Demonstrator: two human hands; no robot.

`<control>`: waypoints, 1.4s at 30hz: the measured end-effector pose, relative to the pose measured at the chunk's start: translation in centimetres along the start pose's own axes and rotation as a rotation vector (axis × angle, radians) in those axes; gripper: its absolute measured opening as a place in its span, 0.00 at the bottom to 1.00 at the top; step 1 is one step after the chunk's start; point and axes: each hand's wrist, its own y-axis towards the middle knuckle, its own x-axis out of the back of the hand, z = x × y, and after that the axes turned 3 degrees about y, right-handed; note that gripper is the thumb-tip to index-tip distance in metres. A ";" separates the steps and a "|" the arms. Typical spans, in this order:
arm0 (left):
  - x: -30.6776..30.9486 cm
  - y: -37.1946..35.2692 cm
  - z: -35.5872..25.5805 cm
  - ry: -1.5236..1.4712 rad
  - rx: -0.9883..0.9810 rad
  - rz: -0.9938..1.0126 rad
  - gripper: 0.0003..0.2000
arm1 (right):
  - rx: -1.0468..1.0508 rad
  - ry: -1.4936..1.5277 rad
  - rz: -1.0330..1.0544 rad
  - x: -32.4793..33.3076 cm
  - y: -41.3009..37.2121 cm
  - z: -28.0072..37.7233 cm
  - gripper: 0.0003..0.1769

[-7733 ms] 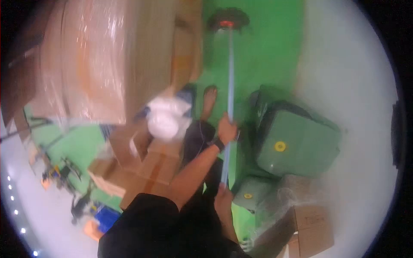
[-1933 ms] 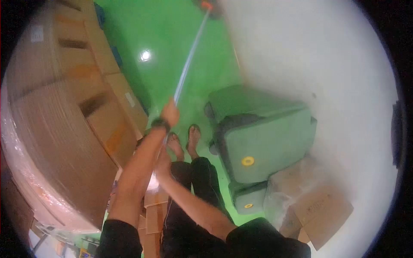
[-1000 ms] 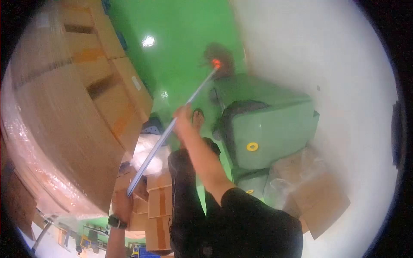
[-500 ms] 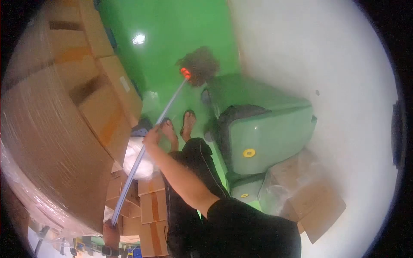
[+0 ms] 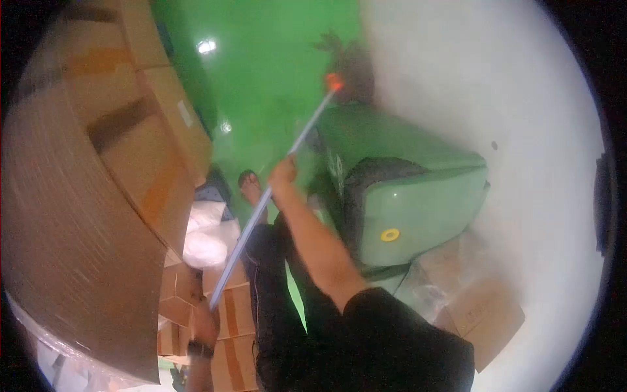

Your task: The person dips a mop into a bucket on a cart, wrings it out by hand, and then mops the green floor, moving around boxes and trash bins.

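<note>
A mop's pale blue pole (image 5: 248,230) slants up and to the right across the view. Its orange-red joint (image 5: 334,82) meets a dark, blurred mop head (image 5: 356,68) on the green floor beside the white wall. My right hand (image 5: 283,173) is wrapped round the middle of the pole. Lower left, my left hand (image 5: 204,323), with a dark band on its wrist, grips the pole's near end. The mop head is just beyond a green bin-like container (image 5: 418,215) with a yellow ring.
Tall cardboard boxes (image 5: 78,215) wrapped in film stand on the left. White bags (image 5: 210,245) and smaller boxes (image 5: 232,313) are beside my legs. A wrapped carton (image 5: 483,320) lies at the lower right against the white wall (image 5: 542,196).
The mop head has moved up and right towards the wall. Both hands have shifted right with the pole, the left one also upward. One foot is now mostly hidden by my right arm.
</note>
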 end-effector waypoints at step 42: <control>-2.8 -19.7 5.7 -0.338 0.331 0.043 0.21 | -0.425 1.205 0.221 0.0 -22.4 7.6 0.29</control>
